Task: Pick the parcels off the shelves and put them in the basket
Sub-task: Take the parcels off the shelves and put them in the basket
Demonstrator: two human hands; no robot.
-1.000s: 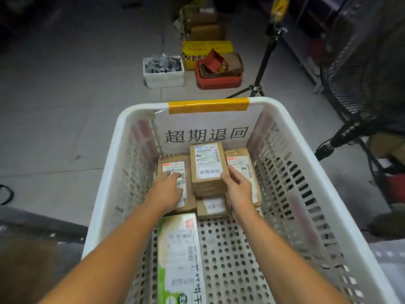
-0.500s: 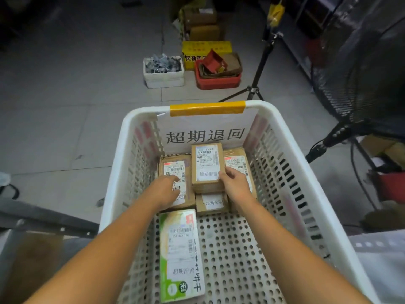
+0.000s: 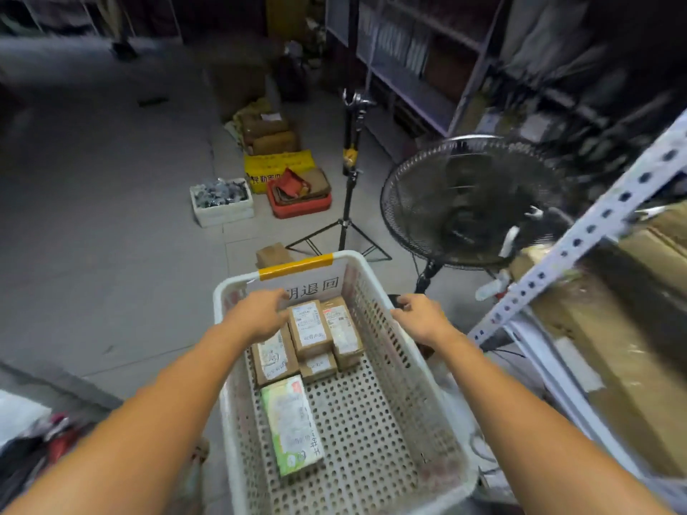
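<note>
Left hand [image 3: 260, 317]: hovering empty, fingers loosely spread, above the parcels.
Right hand [image 3: 422, 317]: hanging empty and half-open over the basket's [image 3: 451, 433] right rim.
Parcels [image 3: 310, 328]: brown labelled boxes lying clustered at the white perforated basket's far end.
Green-and-white parcel [image 3: 292, 425]: lying nearer.

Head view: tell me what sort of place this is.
Probably a parcel depot or storeroom: labelled parcels lie in a white basket, metal shelves hold cardboard boxes, and more bins sit on the concrete floor.
</note>
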